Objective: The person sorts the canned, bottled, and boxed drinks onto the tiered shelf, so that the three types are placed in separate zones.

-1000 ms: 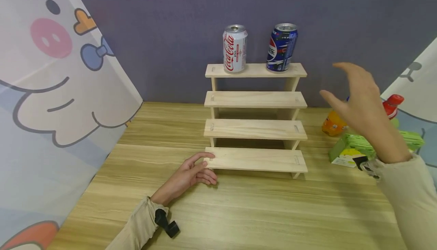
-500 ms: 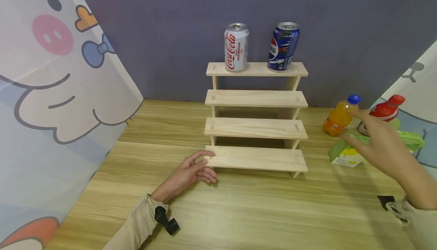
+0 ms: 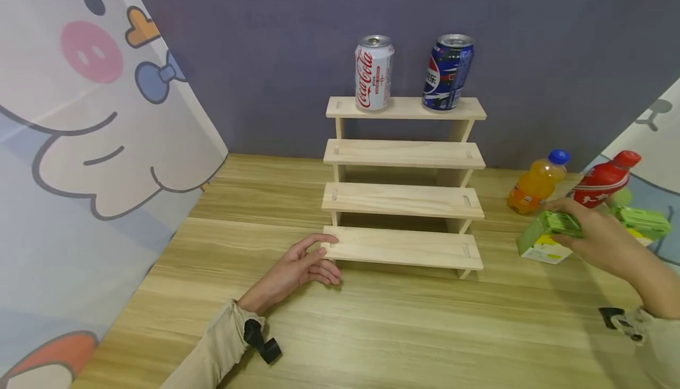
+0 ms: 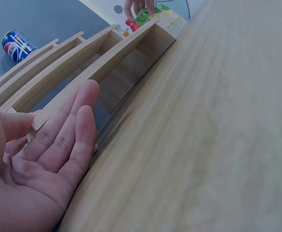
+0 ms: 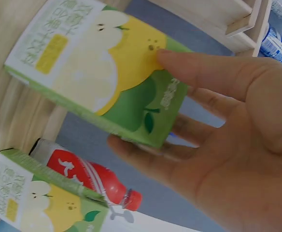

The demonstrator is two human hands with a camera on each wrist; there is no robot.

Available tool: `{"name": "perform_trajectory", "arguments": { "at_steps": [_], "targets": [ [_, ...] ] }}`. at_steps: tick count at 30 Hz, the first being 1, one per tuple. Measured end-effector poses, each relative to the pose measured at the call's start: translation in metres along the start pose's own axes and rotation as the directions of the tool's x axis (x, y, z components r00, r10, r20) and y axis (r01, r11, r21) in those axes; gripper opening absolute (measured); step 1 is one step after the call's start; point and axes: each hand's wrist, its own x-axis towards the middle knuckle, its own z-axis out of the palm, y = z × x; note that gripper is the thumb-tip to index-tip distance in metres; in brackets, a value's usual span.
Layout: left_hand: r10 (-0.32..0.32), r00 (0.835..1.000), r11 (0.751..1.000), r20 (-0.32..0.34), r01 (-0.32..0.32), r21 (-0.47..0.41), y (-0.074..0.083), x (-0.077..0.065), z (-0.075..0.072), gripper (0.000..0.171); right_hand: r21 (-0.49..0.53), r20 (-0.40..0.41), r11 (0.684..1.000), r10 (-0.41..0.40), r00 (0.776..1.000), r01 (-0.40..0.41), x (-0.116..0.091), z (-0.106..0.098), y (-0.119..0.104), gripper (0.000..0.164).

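My left hand (image 3: 294,271) pinches the left end of the lowest board of a four-step wooden display stand (image 3: 404,247), index finger on top, the other fingers loosely bent below. At the right, my right hand (image 3: 608,244) holds a green and yellow juice carton (image 3: 547,248) near its top. In the right wrist view the thumb presses the printed front of the juice carton (image 5: 92,67), with the fingers behind it. Two cans stand on the top step: a white Coca-Cola can (image 3: 373,76) and a blue Pepsi can (image 3: 448,76).
Behind the held carton stand an orange soda bottle (image 3: 533,188) with a blue cap and a red-labelled bottle (image 3: 602,182). Another juice carton (image 3: 645,224) is right of the hand. A grey wall (image 3: 281,70) rises behind the stand; printed panels flank the wooden table (image 3: 382,336).
My right hand has come down from the air beside the stand onto the nearer juice carton and taken hold of it. The left hand keeps its place on the lowest board.
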Motion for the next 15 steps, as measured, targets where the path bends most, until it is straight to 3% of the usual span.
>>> {"name": "perform_trajectory", "arguments": {
  "at_steps": [4,11,15],
  "targets": [
    [0.0,1.0,1.0,0.003,0.0,-0.006,0.0,0.001,0.001,0.04,0.006,-0.01,1.0,-0.025,1.0,0.025,-0.001,-0.001,0.007,0.059],
    [0.0,1.0,1.0,0.007,0.0,0.002,0.001,0.001,0.001,0.041,0.024,0.029,0.999,0.024,0.999,-0.025,-0.002,-0.002,0.013,0.061],
    [0.001,1.0,1.0,0.005,-0.001,0.008,0.002,0.002,0.0,0.04,0.005,0.003,1.0,0.006,1.0,-0.006,-0.002,-0.001,0.015,0.061]
  ]
}}
